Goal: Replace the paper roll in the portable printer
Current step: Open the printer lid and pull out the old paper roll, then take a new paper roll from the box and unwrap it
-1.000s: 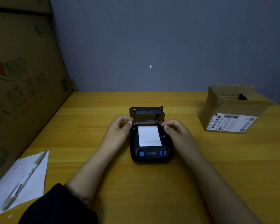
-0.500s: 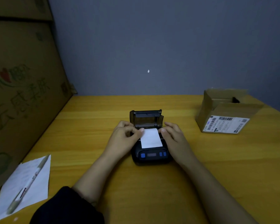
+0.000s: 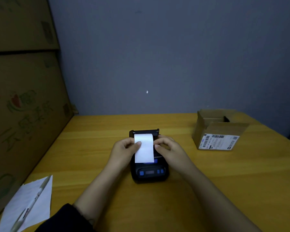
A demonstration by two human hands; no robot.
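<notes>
A small black portable printer (image 3: 149,173) with blue buttons sits mid-table, its lid open at the back. A white paper roll (image 3: 144,148) is lifted above the paper bay, with a loose strip hanging toward the front panel. My left hand (image 3: 124,150) pinches the paper's left edge with its thumb on the sheet. On the right side of the roll is my right hand (image 3: 169,148), fingers curled against the roll's right end. The bay underneath is hidden by paper and hands.
An open cardboard box (image 3: 216,131) with a shipping label stands at the right back of the wooden table (image 3: 90,139). A white sheet (image 3: 32,198) with a pen (image 3: 33,201) on it lies at the front left. Large cartons (image 3: 23,106) wall the left side.
The paper, lying flat over the printer before, has been raised out of the bay by both hands. The camera has tilted so the scene sits lower in view.
</notes>
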